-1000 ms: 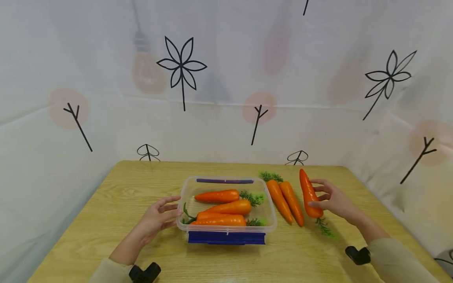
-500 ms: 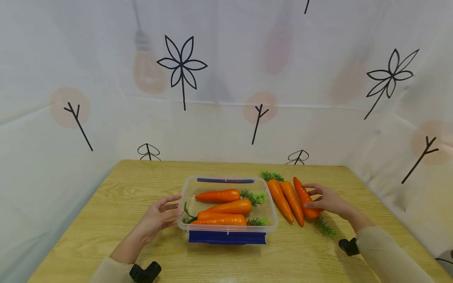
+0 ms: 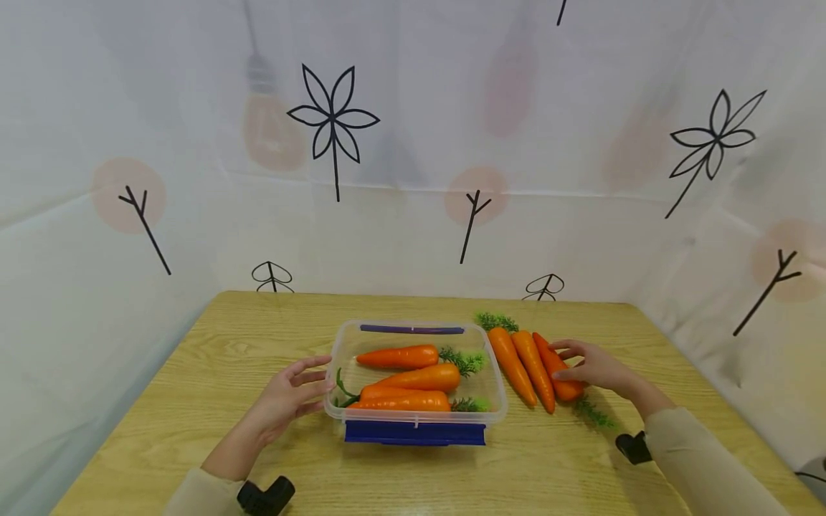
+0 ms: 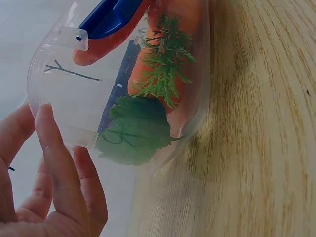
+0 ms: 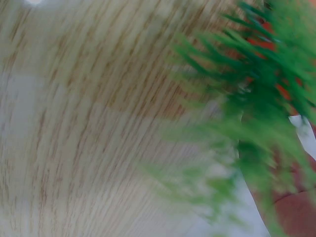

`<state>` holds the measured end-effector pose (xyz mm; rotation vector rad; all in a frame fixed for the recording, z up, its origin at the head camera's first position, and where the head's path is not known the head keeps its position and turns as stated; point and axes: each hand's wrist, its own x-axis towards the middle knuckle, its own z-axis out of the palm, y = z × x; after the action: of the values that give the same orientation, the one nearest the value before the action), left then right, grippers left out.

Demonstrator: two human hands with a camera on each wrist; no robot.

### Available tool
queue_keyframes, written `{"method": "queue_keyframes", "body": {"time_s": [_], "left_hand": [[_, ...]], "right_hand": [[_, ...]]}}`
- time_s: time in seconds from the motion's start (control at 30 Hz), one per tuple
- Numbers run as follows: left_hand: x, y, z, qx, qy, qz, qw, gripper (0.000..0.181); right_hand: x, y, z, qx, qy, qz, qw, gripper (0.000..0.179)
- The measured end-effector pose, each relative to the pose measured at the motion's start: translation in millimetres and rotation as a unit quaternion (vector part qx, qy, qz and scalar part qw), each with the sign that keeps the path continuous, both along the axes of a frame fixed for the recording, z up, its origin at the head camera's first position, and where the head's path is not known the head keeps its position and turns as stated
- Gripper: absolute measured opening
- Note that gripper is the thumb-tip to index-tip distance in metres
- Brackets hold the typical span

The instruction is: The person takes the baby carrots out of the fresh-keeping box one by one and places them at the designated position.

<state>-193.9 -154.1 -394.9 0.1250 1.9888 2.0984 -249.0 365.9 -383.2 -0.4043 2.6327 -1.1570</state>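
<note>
1. My right hand (image 3: 596, 369) pinched an orange carrot (image 3: 569, 391) near its thick end, thumb on the near side, fingers curled over the far side.
2. That carrot lay slanted at the right of the table (image 3: 413, 480), its tip pointing away from me and its feathery leaves (image 3: 595, 414) towards me. Whether it rested fully on the wood, I could not tell.
3. Just to its left were two slimmer carrots (image 3: 523, 369) side by side, thin ends towards me, with green tops at the far end.
4. My left hand (image 3: 284, 401) was spread, its fingertips touching the left wall of a clear plastic box (image 3: 413, 416) with blue latches (image 3: 414, 432).
5. Inside the box, more carrots (image 3: 396, 357) lay crosswise, most of their leaves to the right; a curled green stem (image 3: 343, 384) showed at the left.
6. Behind the table hung a pale cloth (image 3: 387, 244) printed with flowers and twigs.
</note>
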Motion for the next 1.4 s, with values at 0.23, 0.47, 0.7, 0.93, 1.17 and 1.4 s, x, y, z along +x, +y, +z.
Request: {"method": "queue_keyframes", "body": {"time_s": [0.23,0.47,0.7,0.93,1.17,1.4], "left_hand": [[-0.6,0.1,1.6,-0.001,-0.004,0.001,1.0000,0.060],[-1.2,0.5,-0.9,-0.005,0.003,-0.005,1.0000,0.060],[-0.8,0.3,-0.5,-0.003,0.001,-0.005,1.0000,0.061],[0.3,1.2,1.0,-0.006,-0.003,0.007,1.0000,0.060],[0.1,1.4,0.5,-0.007,-0.006,0.012,0.9999,0.060],[-0.4,-0.1,0.2,-0.008,0.001,-0.001,1.0000,0.061]], "right_hand": [[-0.8,3,0.3,0.020,0.003,0.000,0.9998,0.063],[-0.2,9,8.6,0.013,0.017,0.021,0.9996,0.063],[-1.1,12,22.3,0.011,0.042,0.019,0.9989,0.061],[-1.3,6,37.8,0.023,0.074,0.028,0.9966,0.056],[1.2,-11,54.0,0.051,0.115,0.049,0.9909,0.053],[4.4,-33,68.3,0.064,0.136,0.072,0.9860,0.052]]}}
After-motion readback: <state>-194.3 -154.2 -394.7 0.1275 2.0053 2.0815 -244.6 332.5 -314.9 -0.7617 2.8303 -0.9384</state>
